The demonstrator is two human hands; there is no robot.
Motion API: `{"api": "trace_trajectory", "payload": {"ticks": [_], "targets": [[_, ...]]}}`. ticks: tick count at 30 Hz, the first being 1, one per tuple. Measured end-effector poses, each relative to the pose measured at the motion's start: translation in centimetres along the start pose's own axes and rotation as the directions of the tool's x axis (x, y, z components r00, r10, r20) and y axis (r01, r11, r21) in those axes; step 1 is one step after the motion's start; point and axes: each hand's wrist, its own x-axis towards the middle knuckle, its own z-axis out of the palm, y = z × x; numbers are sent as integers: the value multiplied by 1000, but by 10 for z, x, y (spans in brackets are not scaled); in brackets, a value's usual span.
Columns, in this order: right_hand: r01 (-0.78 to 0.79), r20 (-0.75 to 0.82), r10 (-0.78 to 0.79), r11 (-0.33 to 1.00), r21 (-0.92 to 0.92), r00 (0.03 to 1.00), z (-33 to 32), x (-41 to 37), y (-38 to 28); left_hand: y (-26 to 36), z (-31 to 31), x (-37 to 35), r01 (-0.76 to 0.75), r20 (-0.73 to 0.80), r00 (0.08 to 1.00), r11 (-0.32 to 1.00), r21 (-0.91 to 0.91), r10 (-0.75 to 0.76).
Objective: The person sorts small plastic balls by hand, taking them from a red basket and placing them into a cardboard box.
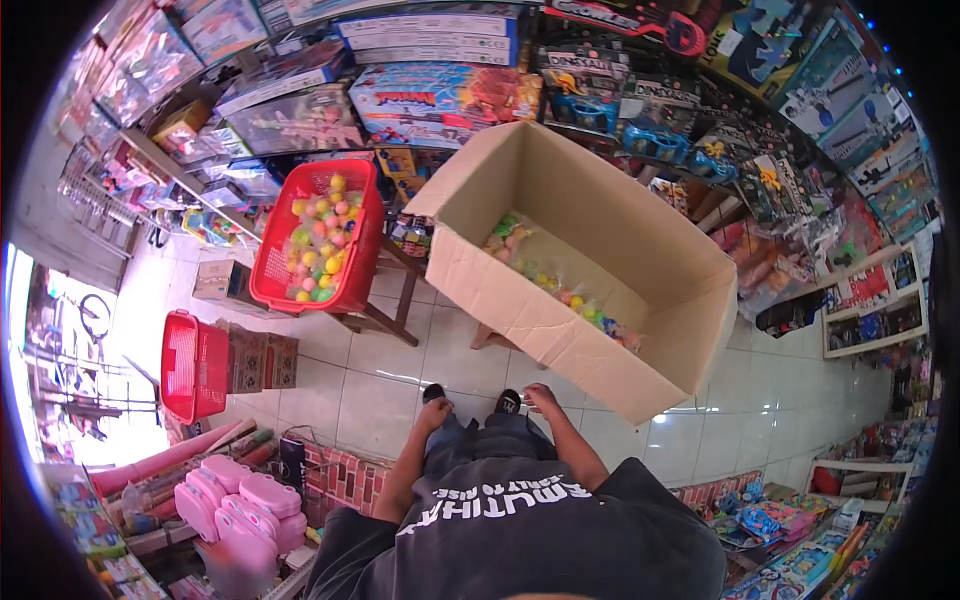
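My left hand [433,413] hangs in front of my legs with its fingers curled in, and nothing shows in it. My right hand [541,398] is held over the floor, fingers loosely apart and nothing in them. Ahead of it, and not touched, stands a large open cardboard box [480,285] with bags of small colourful balls [548,282] along its bottom. Left of the box, a red plastic basket [262,270] filled with yellow, pink and green balls [325,240] rests on a wooden stool [403,310].
Boxed toys [445,100] crowd the shelves ahead. A second red basket [192,365] sits by small cartons [262,360] at the left. Pink cases [245,505] lie behind my left side, and packaged toys [775,520] fill a display behind my right. Pale tiles [375,400] cover the floor.
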Motion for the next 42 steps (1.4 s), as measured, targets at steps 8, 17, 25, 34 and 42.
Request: {"api": "trace_trajectory", "payload": {"ticks": [8, 17, 25, 34, 42], "targets": [[-37, 75, 42, 998, -59, 996, 19, 0, 5, -104, -39, -2, 41, -9, 999, 938, -345, -47], [78, 121, -73, 996, -44, 990, 153, 1, -39, -128, -135, -24, 194, 23, 980, 920, -341, -198], [260, 245, -223, 957, -129, 944, 238, 8, -110, -153, -183, -36, -1, -122, 991, 910, -415, -54], [416, 502, -309, 902, -115, 808, 287, -54, -226, -79, -255, -41, -231, -347, 936, 842, -488, 56], [584, 720, -345, 806, -102, 602, 310, -95, -353, 3, -363, -24, -318, -394, 913, 794, -518, 108]]}}
